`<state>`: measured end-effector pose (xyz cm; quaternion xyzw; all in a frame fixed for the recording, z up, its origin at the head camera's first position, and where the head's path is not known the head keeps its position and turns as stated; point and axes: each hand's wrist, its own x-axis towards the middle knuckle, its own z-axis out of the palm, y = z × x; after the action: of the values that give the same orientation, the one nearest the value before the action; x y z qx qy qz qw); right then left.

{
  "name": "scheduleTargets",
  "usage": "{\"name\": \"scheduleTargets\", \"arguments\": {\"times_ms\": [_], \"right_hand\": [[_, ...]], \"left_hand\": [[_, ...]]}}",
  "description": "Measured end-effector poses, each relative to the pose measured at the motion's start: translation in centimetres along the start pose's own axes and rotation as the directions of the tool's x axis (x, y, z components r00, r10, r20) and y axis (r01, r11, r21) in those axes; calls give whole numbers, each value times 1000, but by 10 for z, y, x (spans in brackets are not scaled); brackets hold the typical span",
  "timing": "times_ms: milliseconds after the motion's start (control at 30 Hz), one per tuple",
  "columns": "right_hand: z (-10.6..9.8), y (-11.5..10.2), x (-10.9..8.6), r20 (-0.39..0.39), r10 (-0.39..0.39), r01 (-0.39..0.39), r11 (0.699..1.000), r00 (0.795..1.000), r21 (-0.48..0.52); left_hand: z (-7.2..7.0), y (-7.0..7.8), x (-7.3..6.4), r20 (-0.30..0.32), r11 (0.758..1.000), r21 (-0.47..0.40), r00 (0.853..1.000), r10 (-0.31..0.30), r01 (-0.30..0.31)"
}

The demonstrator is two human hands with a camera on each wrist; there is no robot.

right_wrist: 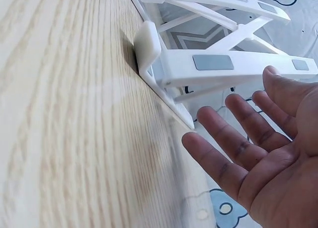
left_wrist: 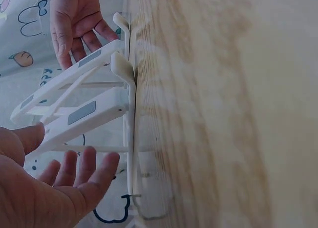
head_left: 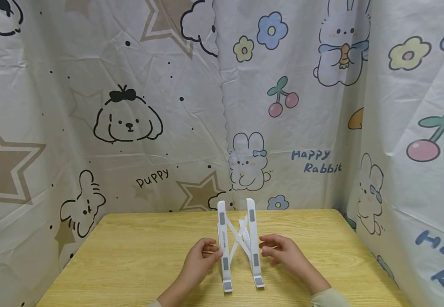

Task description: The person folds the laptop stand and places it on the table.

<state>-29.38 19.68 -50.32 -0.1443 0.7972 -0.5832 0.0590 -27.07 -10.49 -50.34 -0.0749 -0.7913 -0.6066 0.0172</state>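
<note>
A white folding laptop stand (head_left: 254, 241) stands opened on the table, its two rails sloping up away from me with crossed struts between them. Grey pads line the rails, and small lips turn up at the near ends. My left hand (head_left: 198, 263) is at the left rail, thumb tip at its edge; whether it touches, I cannot tell. In the left wrist view that hand (left_wrist: 44, 200) has its fingers spread loosely beside the stand (left_wrist: 107, 100). On the other side, my right hand (head_left: 286, 252) is beside the right rail, its fingers (right_wrist: 218, 163) extended and holding nothing.
The yellow wood-grain table (head_left: 141, 247) reaches back to a printed curtain (head_left: 199, 128). Curtain also hangs along the left and right sides of the table.
</note>
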Motion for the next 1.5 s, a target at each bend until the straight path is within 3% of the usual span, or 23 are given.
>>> {"name": "scheduleTargets", "arguments": {"times_ms": [233,567,767,1333,1500], "right_hand": [[8,3,5,7,60,-61,992,998,115],[17,4,8,2,84,-83,980,996,181],[21,-1,6,-17,84,-80,981,996,178],[34,-5,7,-65,87,-76,986,994,149],[38,-6,7,-88,97,-84,987,991,134]], "left_hand": [[4,0,4,63,996,-83,997,-36,41],[14,-3,7,63,992,-121,997,-32,40],[17,-1,7,75,984,-170,997,-33,46],[15,6,6,76,986,-146,995,-70,81],[16,6,7,74,986,-155,996,-44,55]]}}
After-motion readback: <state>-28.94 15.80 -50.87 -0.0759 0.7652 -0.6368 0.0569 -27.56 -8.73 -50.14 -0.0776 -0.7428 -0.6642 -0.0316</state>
